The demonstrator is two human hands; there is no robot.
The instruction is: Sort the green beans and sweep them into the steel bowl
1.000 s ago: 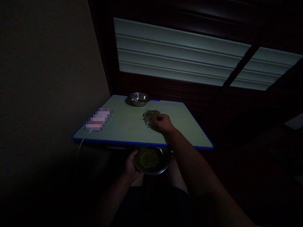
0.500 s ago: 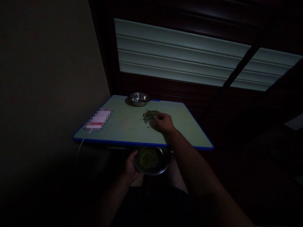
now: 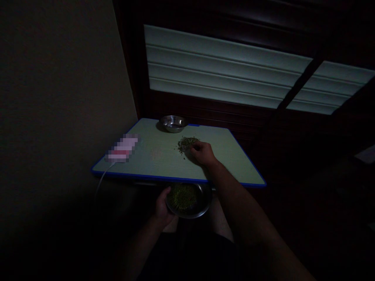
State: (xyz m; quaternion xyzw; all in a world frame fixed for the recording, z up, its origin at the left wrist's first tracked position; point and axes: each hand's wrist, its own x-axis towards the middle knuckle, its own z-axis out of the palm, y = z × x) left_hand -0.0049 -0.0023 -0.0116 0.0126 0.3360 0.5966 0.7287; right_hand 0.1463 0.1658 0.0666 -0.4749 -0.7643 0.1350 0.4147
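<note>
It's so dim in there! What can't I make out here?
All in the head view:
Right hand: whether it pinches anything, too small and dark.
Left hand: most fingers, hidden by the held bowl.
Pink item: details, masked by pixel blocks.
Cable: lower end, lost in shadow.

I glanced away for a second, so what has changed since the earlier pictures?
Nothing clearly moved beyond a slight shift of the whole view. The right hand stays at the pile of grains; the left hand still holds the near bowl; the far bowl stayed put.
</note>
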